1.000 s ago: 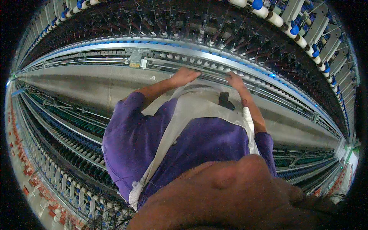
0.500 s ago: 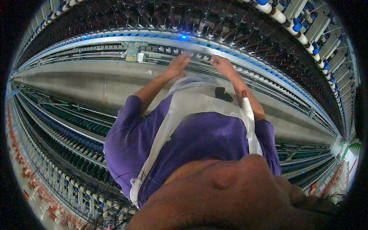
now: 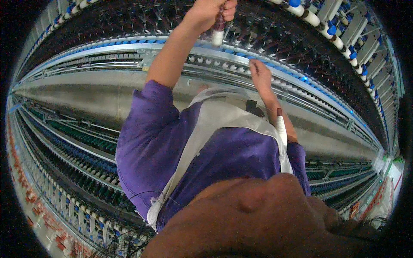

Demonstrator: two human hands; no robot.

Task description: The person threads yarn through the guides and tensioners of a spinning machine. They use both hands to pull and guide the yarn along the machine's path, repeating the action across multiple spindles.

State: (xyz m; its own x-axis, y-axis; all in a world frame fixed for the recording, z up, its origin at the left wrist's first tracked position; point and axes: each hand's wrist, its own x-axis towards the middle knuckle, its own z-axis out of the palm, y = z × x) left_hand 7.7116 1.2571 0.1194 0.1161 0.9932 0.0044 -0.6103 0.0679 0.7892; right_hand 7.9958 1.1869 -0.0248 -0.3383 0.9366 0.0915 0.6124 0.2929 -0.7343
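One bobbin gripped before a long bank of spindles

Two rows of textile machinery run the length of this room, with a smooth grey floor (image 3: 99, 92) between them, streaked darker along its middle. The person stands in that aisle in a purple shirt (image 3: 150, 124) and a whitish apron (image 3: 206, 112), facing the nearer machine. Its dark spindle bank (image 3: 129, 28) stretches away to both sides, edged by a pale metal rail and a blue strip (image 3: 107, 45); below these sits a line of small white pieces (image 3: 224, 65). Over to the upper right, white spools (image 3: 310, 18) hang in a row among blue fittings (image 3: 331, 30). Behind the person, the other machine (image 3: 86, 163) carries its own green, blue and white rows.

The bobbin (image 3: 219, 26) is up in the left hand (image 3: 208, 13), that arm stretched well out. The fingers are closed around its dark maroon upper part, while the white end pokes out below the fist, pointing down toward the rail. The right hand (image 3: 260, 77) is lower, near the rail and apart from the bobbin, its fingers curled in; I cannot tell whether they pinch anything. A white spool with a brown tip (image 3: 281, 129) stands against the apron, beside the right forearm.
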